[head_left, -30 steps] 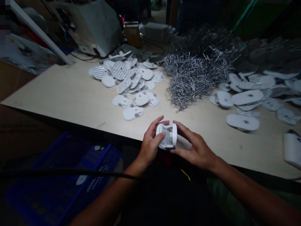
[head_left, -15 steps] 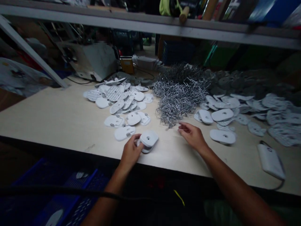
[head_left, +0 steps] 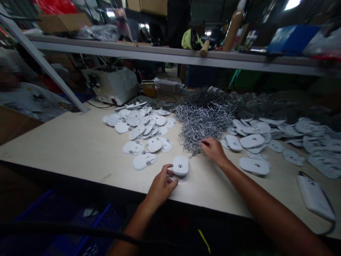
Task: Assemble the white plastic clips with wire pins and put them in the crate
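Note:
A white rounded plastic pad [head_left: 180,166] with a hole in its middle sits near the table's front edge, over another pale piece mostly hidden beneath it. My left hand [head_left: 162,183] grips its left side between thumb and fingers. At the front right of a heap of thin shiny metal pins [head_left: 204,113], my right hand [head_left: 211,148] has its thumb and fingers pinched together. What lies between those fingertips is too small to make out. Left of the heap lies a pile of similar white pads [head_left: 144,122], some with grey metal bits on them.
More white pads [head_left: 254,141] spread over the right side of the table [head_left: 80,142]. A white device with a cable [head_left: 314,195] rests at the right. A shelf [head_left: 160,53] crosses above. Blue crates [head_left: 80,220] stand below. Another person [head_left: 34,92] is at the far left.
The view has tilted upward. My left hand and the white pad have shifted right. My right hand has reached the pins at the heap's edge, its fingers drawn together.

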Tool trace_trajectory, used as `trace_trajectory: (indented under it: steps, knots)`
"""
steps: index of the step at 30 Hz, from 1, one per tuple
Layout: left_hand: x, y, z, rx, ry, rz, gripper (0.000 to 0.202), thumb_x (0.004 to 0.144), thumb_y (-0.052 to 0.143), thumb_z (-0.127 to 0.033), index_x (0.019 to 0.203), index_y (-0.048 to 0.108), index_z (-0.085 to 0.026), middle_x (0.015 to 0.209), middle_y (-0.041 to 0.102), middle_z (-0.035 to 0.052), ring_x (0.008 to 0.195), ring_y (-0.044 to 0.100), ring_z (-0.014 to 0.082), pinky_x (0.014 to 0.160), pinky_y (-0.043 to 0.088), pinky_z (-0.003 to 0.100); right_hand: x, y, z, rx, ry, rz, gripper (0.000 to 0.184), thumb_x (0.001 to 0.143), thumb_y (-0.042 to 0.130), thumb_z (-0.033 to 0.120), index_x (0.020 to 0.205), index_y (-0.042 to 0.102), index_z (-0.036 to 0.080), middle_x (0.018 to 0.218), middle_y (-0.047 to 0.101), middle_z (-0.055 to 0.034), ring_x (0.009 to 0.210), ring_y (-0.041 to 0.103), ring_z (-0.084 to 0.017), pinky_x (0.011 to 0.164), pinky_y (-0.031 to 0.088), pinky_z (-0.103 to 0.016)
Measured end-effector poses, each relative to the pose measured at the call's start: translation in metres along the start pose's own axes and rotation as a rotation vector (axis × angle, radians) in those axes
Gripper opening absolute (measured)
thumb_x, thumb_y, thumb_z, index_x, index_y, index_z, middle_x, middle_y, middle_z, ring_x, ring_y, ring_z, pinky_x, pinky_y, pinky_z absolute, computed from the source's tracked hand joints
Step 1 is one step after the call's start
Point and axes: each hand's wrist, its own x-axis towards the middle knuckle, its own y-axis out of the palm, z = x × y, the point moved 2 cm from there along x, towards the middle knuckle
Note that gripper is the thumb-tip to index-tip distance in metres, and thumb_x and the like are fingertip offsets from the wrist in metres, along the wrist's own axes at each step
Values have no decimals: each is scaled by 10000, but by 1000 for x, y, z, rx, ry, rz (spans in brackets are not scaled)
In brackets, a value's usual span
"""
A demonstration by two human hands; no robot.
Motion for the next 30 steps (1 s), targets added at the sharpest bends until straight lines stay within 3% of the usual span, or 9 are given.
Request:
trace_trajectory:
  steps: [2, 5, 7, 10, 18, 24, 26, 30]
  knots:
    - [1, -7, 7, 5, -7, -49, 580, 884, 696, -468, 1375, 502, -226, 1052, 655, 46, 722, 647, 156, 689, 538, 300, 5, -7, -7, 177, 109, -50, 267, 817, 761, 442, 883, 781, 184, 785, 708, -49, 707, 637, -214, 699, 520, -331]
    - [8, -20, 20, -15, -48, -130, 573, 876, 700, -506, 1341, 527, -220, 982, 649, 20, 661, 651, 152, 610, 520, 280, 7, -11, -12, 258, 180, -33, 382, 737, 813, 531, 839, 761, 167, 680, 670, -26, 570, 595, -184, 557, 503, -299]
    - [14, -24, 29, -66, -73, -154, 548, 872, 697, -519, 1302, 549, -215, 944, 636, 3, 605, 655, 149, 553, 506, 269, 7, -13, -12, 313, 212, -43, 405, 673, 866, 524, 827, 753, 168, 694, 680, -26, 577, 601, -172, 546, 517, -280]
    - [19, -23, 39, -119, -63, -196, 464, 890, 678, -514, 1229, 592, -210, 884, 625, -16, 531, 635, 137, 491, 474, 250, 9, -17, -10, 401, 285, -87, 388, 712, 846, 524, 838, 730, 176, 732, 692, -33, 573, 599, -153, 559, 567, -282]
    - [14, -18, 40, -82, 5, -251, 307, 927, 646, -435, 1118, 675, -196, 743, 597, -31, 552, 585, 125, 513, 468, 227, 20, -13, -2, 453, 363, -51, 317, 721, 866, 426, 829, 725, 164, 746, 694, -43, 531, 601, -138, 543, 595, -288]
    - [12, -19, 42, -87, 6, -254, 293, 925, 643, -418, 1099, 695, -188, 761, 616, -14, 564, 599, 129, 515, 461, 230, 29, -5, 6, 325, 267, -78, 315, 723, 824, 464, 821, 760, 171, 609, 646, -10, 499, 563, -168, 490, 478, -281]
    - [11, -19, 42, -88, 11, -255, 287, 926, 639, -411, 1091, 699, -184, 763, 624, -8, 569, 600, 130, 516, 458, 230, 29, -5, 10, 186, 150, -80, 261, 766, 776, 431, 831, 784, 178, 626, 674, -23, 555, 599, -197, 539, 475, -296]
    - [9, -20, 40, -89, 22, -252, 277, 931, 628, -400, 1082, 705, -181, 765, 635, -2, 577, 601, 131, 524, 457, 228, 29, -9, 17, -217, -161, -69, 231, 858, 678, 367, 904, 825, 196, 876, 790, -70, 779, 698, -248, 715, 513, -336]
